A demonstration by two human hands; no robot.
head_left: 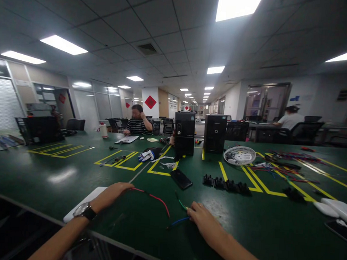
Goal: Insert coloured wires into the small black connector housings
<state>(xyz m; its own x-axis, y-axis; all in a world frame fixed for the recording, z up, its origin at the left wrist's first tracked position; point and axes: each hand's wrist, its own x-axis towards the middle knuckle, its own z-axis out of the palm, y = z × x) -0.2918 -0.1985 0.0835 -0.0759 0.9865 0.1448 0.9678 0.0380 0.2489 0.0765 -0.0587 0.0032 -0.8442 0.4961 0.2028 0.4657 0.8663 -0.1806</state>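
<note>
Red wire: the red wire (159, 199) ran rightward from the left hand (118, 193), its long axis crosswise, bending toward the wearer at the free end.
Left grip: fingertips were together, pinched on the wire's left end.
Right grip: the right hand (199, 214) had its fingertips closed at the near ends of the green wire (182, 204) and blue wire (178, 221).
Short wires: both pointed left from that grip, green angling away from the wearer, blue slightly toward.
Nearer hand: the red free end lay nearer the right hand, left of its fingertips, apart from them.
Beyond the grips: a smartphone (181, 179) lay between them and farther off; black connector blocks (233, 186) lay beyond the right hand.
Writing: marks on the computer towers (184, 136) and the red diamond sign (150, 102) were too small or blurred to read.
</note>
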